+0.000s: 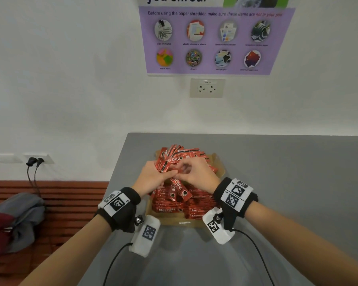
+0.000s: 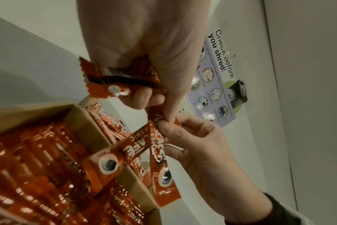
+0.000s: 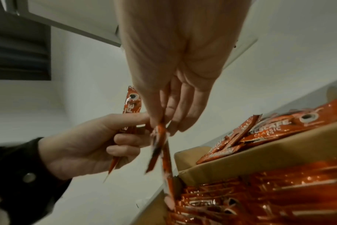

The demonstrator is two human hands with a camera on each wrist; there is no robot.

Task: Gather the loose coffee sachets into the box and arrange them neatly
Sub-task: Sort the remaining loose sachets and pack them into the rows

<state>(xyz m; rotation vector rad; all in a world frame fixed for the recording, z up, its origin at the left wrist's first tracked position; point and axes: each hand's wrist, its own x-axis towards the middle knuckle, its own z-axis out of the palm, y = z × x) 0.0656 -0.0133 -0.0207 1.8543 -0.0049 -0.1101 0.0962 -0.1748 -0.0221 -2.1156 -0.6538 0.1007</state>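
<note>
Many red sachets [image 1: 175, 205] in the cardboard box [image 1: 170, 220], some loose atop.

Black wristbands [image 1: 130, 198] carry white tags with black square codes, screw knobs and black cables.

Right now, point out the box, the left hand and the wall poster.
box [image 1: 175, 220], head view, bare near cardboard wall.
left hand [image 1: 153, 178], head view, back of hand.
wall poster [image 1: 211, 62], head view, purple panel.

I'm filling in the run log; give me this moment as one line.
left hand: grips sachets | right hand: pinches hanging sachets | box: neat near rows, loose far pile
</note>
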